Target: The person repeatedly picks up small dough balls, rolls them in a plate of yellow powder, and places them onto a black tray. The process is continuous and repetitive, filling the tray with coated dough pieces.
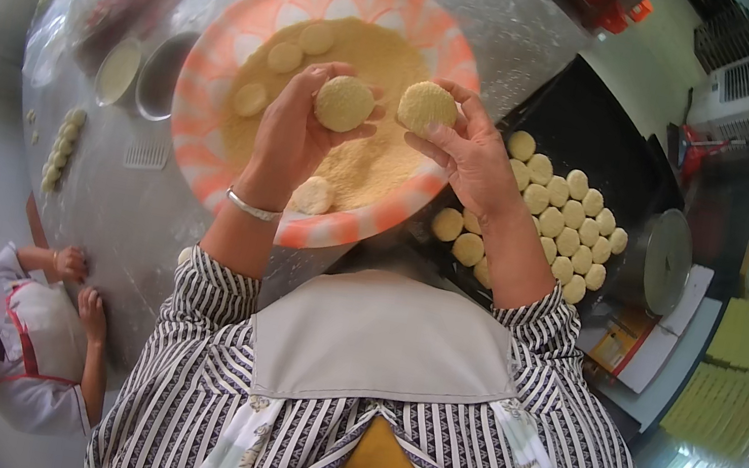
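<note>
My left hand (300, 123) holds a round, flat dough cake (344, 104) coated in pale crumbs. A second crumb-coated cake (428, 110) is gripped between the thumb and fingers of my right hand (468, 149). Both hands are raised over a large orange-and-white plastic basin (205, 129). Yellowish crumbs (361, 183) cover the basin's bottom. Several more cakes lie in them: one (313, 195) at the near side, others, such as this pale cake (251, 99), at the left and far side.
A black baking tray (576, 112) with rows of coated cakes (572, 214) is at the right, beside a round metal lid (667, 262). On the metal table (124, 205) at left are dough pieces (62, 150), a white scraper (146, 155) and bowls (119, 72). A co-worker's hands (82, 280) rest at the table's edge.
</note>
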Demonstrator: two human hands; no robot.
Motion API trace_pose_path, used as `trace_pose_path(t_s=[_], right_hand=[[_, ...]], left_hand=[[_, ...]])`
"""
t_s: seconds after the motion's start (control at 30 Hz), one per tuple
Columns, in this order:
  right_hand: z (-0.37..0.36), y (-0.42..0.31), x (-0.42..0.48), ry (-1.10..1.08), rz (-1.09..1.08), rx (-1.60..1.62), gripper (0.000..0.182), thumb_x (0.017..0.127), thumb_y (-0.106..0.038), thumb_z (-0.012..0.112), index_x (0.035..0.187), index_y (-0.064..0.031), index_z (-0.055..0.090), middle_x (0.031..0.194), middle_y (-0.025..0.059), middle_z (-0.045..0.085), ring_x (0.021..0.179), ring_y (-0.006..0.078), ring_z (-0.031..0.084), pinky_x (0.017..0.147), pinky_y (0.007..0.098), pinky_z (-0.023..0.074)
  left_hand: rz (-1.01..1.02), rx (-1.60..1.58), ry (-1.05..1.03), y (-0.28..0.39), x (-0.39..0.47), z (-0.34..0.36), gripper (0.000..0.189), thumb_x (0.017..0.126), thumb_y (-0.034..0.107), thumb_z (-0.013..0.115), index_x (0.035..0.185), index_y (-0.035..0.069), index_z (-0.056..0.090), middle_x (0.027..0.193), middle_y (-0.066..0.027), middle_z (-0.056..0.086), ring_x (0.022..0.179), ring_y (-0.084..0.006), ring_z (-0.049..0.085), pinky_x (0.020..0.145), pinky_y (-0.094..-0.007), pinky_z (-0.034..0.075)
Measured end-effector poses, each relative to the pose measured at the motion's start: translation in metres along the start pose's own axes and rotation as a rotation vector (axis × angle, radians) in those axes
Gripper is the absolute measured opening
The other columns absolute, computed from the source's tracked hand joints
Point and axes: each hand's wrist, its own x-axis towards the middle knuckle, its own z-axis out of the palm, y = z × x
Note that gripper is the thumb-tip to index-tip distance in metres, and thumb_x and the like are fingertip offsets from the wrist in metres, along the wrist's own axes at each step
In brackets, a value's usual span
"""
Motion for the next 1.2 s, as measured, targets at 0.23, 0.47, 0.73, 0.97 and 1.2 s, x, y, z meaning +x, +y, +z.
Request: trace_pose_path(t_s=[0.23,0.47,0.73,0.97,1.2], right_hand=[[-0.072,-0.020,-0.037,0.089,-0.093,-0.196,0.057,0.100,-0.001,0.059,0.152,-0.0045,0.038,0.144,0.0118,0.052,0.128,0.0235,0.058,0.105,0.0406,0.0554],[-0.151,-0.048,-0.069,0.110,0.048,-0.328,0.041,0.102,-0.004,0.060,0.140,-0.0040,0.047,0.126,0.0105,0.061,0.114,0.0196,0.064,0.092,0.0373,0.0623],[-0.205,-0.061,-0.090,0.195,0.003,-0.309,0.043,0.102,-0.003,0.059,0.144,-0.0062,0.051,0.128,0.0080,0.062,0.113,0.0192,0.065,0.089,0.0355,0.0624],[-0.297,-0.052,-0.066,0.405,0.000,-0.363,0.028,0.096,-0.009,0.070,0.123,-0.0067,0.060,0.106,0.0011,0.065,0.093,0.0117,0.064,0.071,0.0307,0.0584],[-0.325,-0.061,-0.028,0.422,0.108,-0.717,0.035,0.092,-0.015,0.071,0.125,-0.0054,0.065,0.103,0.0059,0.073,0.090,0.0151,0.068,0.076,0.0323,0.0555]], left_hand=[[-0.184,0.024,-0.100,-0.034,0.017,0.069,0.042,0.110,0.039,0.046,0.133,0.004,0.054,0.125,-0.0163,0.067,0.109,-0.0288,0.070,0.091,-0.0455,0.060],[-0.317,0.394,-0.279,-0.074,0.078,0.136,0.033,0.108,0.031,0.051,0.127,0.004,0.058,0.122,-0.0155,0.069,0.113,-0.0259,0.069,0.088,-0.0396,0.061],[-0.561,0.382,-0.305,-0.112,0.112,0.176,0.038,0.109,0.037,0.050,0.128,0.006,0.059,0.121,-0.0104,0.063,0.111,-0.0225,0.067,0.086,-0.0421,0.063],[-0.491,0.731,-0.494,-0.150,0.202,0.170,0.042,0.103,0.023,0.062,0.141,0.008,0.056,0.122,-0.0066,0.064,0.109,-0.0188,0.066,0.088,-0.0362,0.061],[-0.354,1.439,-0.621,-0.179,0.256,0.183,0.041,0.098,0.012,0.062,0.138,0.005,0.058,0.120,-0.0116,0.066,0.096,-0.0192,0.070,0.081,-0.0315,0.062]])
